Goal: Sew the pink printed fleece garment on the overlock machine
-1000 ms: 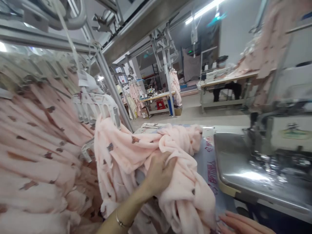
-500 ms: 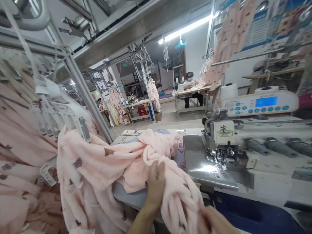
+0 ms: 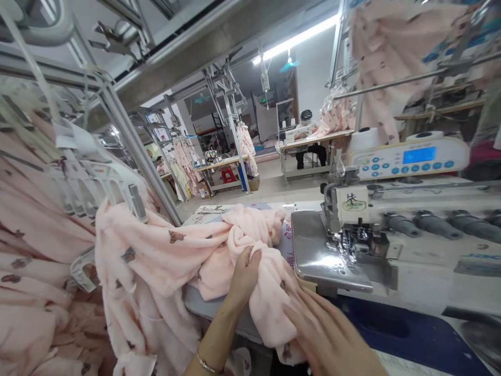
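Observation:
A pale pink fleece garment (image 3: 176, 261) with small brown prints hangs from a white hanger clip and drapes onto the sewing table. My left hand (image 3: 243, 275) grips a bunched fold of it near the table's front edge. My right hand (image 3: 329, 334) lies flat on the same bundle's lower end, fingers spread, just below the sewing machine's steel bed (image 3: 321, 256). The sewing machine (image 3: 391, 209) stands to the right, with its needle area beside the fabric.
A rack of similar pink garments (image 3: 35, 235) on white hangers fills the left side. A slanted metal post (image 3: 133, 151) rises behind them. The machine's control panel (image 3: 410, 156) sits on top. Another person sits at a far table (image 3: 309, 141). More garments hang overhead at right.
My left hand has closed tighter on the fabric fold and pulled it toward the machine. My right hand has come up from the bottom edge onto the bundle. The view swung right.

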{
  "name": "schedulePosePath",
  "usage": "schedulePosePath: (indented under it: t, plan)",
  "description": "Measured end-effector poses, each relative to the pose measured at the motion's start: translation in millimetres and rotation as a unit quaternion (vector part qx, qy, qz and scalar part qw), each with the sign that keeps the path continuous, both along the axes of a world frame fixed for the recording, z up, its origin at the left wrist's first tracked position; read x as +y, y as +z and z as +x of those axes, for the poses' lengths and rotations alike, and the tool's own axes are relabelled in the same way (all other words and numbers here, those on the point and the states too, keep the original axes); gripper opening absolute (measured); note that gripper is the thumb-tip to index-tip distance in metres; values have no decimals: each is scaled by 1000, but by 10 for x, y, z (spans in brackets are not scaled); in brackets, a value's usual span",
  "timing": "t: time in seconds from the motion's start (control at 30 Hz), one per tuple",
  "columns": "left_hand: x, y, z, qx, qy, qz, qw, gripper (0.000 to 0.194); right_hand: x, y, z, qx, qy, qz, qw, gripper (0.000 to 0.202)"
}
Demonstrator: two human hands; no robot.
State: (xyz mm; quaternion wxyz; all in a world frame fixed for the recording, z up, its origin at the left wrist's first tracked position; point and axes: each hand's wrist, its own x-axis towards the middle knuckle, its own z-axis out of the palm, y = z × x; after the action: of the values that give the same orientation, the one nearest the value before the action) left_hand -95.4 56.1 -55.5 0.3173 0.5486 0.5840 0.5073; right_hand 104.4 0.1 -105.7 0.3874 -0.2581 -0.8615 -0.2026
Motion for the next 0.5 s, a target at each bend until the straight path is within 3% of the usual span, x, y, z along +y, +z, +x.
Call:
schedulePosePath:
  t: [0.1, 0.17, 0.23, 0.3, 0.33, 0.4, 0.5]
  plan:
    - [-223, 69, -33, 9, -20, -10, 1000, 42, 194, -91, -252, 45, -31, -42, 998, 56]
    - [-476, 71, -11, 91, 0, 46, 995, 57, 245, -62, -260, 71, -17, -81, 994, 57]
    - [-716, 26, 82, 244, 12, 173, 954, 74, 227, 79, -181, 87, -1, -132, 987, 59]
    - [-850, -42, 216, 373, -23, 277, 885, 80, 178, 267, -68, 94, 11, -170, 981, 59]
    - [-867, -72, 279, 405, -54, 290, 865, 82, 155, 347, -6, 95, 15, -181, 979, 57]
    - [-824, -97, 365, 430, -128, 249, 858, 87, 129, 429, 131, 104, 10, -173, 979, 53]
    - [-707, -20, 392, 421, -204, 171, 867, 84, 113, 357, 374, 118, -79, -83, 986, 51]
